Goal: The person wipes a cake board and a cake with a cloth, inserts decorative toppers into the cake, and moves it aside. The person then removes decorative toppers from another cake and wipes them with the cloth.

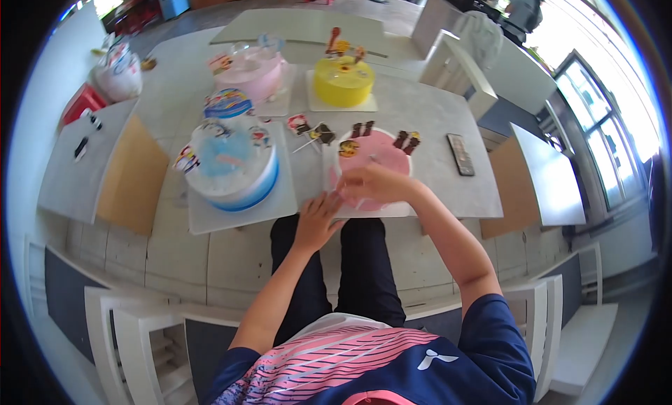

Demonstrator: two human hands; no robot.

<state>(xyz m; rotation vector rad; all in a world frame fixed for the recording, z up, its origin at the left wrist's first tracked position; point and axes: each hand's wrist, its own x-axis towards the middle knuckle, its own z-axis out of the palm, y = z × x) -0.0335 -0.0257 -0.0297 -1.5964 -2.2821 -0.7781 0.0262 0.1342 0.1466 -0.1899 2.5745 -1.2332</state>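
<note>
A pink cake (386,160) with dark brown pieces and a small yellow-and-red figure on top sits on a white board at the table's front edge. My right hand (365,183) reaches over its near left side, fingers bent together; what they hold, if anything, is too small to tell. Beside the cake's lower left, my left hand (320,212) rests at the board's edge with its fingers somewhat spread. Left of my hands stands a blue-and-white cake (234,163) with picture toppers. Picture toppers on sticks (320,133) lie between the two cakes.
Farther back stand a yellow cake (344,81) and a light pink cake (252,74). A phone (460,155) lies on the table (434,125) at the right. Chairs stand behind me and at the far right. A person (523,14) is in the background, top right.
</note>
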